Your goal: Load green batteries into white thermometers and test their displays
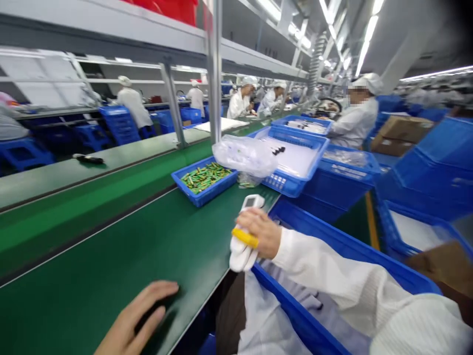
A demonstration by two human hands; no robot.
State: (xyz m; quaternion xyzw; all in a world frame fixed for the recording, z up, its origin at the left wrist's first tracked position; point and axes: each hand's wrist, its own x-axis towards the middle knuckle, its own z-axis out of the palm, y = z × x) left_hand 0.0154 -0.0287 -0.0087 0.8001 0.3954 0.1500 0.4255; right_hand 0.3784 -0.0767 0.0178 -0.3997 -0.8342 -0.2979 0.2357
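Note:
My right hand (260, 231) is wrapped round a white handheld device (244, 236) with a yellow trigger, held at the near edge of the green conveyor belt (121, 246). Its head with a small grey screen points away from me. My left hand (135, 320) lies on the belt at the bottom, fingers curled over a small dark object that I cannot make out. Ahead on the belt stands a shallow blue tray (205, 182) of green cylindrical cells.
A crumpled clear plastic bag (246, 155) lies against a larger blue bin (295, 158) holding a white sheet. More blue bins (332, 256) stand to my right. A metal post (215, 69) rises behind the tray. Several workers in white sit further along the line.

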